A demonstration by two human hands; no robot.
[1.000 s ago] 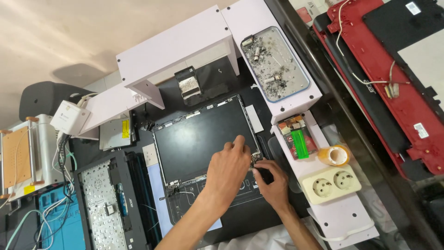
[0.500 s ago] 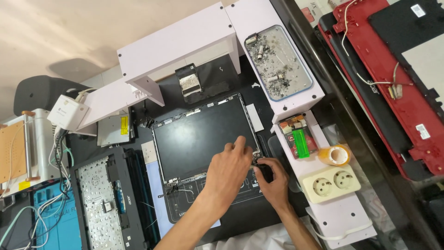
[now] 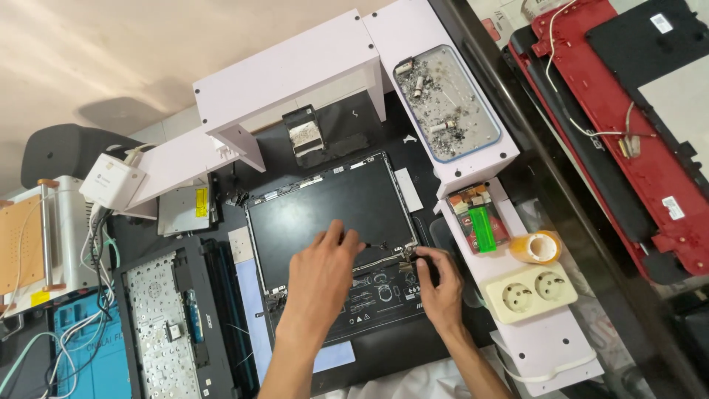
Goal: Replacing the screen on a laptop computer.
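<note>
Where the frame's far left shows a grey laptop keyboard panel (image 3: 159,325) lying on the dark desk (image 3: 347,122), the work itself sits at centre: a black rectangular laptop screen panel (image 3: 329,210) lies flat, angled, under a pale lilac shelf (image 3: 284,70). The left hand (image 3: 317,277) rests on the panel's lower edge, fingers curled loosely onto the surface, its grip pinching nothing that I can make out. Just right of it, the right hand (image 3: 436,284) closes finger and thumb on a small metal hinge bracket (image 3: 406,255) at the panel's lower right corner. Holding the panel steady while working the hinge gently seems wise, since thin cables run there. Further right stand a green lighter (image 3: 484,229), a yellow tape roll (image 3: 538,247) and a cream double socket (image 3: 528,292).
</note>
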